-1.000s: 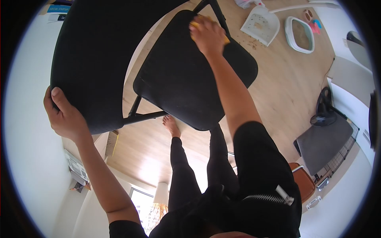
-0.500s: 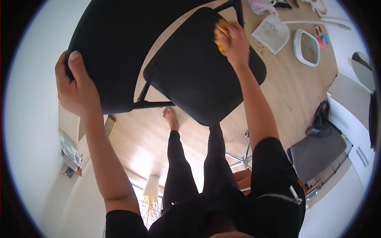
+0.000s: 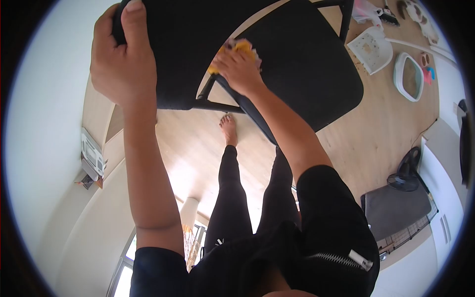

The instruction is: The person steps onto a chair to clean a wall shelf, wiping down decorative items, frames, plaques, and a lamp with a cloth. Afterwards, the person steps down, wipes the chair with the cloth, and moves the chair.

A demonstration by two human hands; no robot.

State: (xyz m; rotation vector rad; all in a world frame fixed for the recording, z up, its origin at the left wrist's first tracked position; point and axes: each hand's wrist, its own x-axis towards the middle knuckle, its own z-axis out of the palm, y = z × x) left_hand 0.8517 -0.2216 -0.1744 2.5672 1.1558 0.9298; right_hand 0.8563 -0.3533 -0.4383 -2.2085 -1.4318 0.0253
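While the left hand grips the chair back, the right hand presses a yellow cloth on its seat.

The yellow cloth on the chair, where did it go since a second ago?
The right hand slid the yellow cloth from the far edge of the black chair seat to the near corner by the backrest. The left hand kept its grip on the backrest's edge.

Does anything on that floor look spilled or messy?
Yes. A white dustpan lies on the wood floor beside the black chair, with small brown crumbs scattered around it, near a white litter tray.
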